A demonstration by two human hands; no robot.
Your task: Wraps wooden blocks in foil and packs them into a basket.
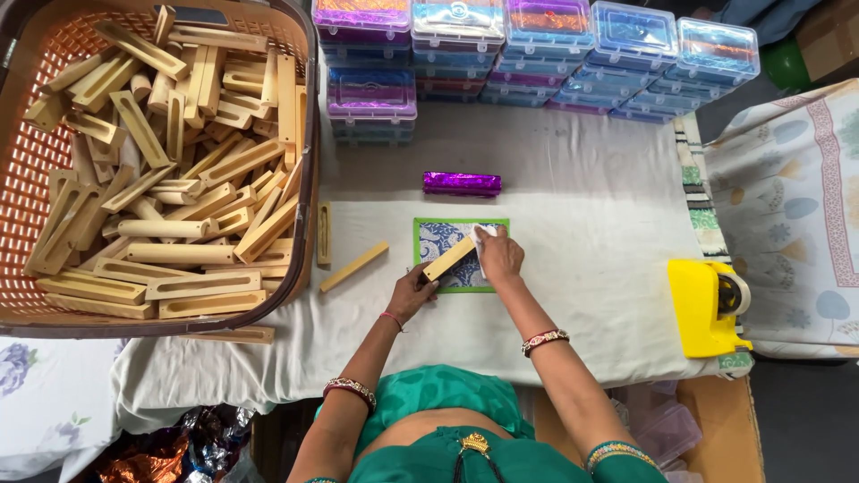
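A: The wooden block [448, 258] is held at its lower end by the left hand [413, 292], fingers clamped on it, over the patterned sheet [445, 237] on the white-covered surface [582, 259].

B: And a small white piece [484, 235] is pinched in the right hand [500, 255]. For a clean result, the block is best kept steady and square to the sheet.

A: The block itself is seen as pale, long and narrow, lying diagonally, much like those heaped in the basket [304, 134].
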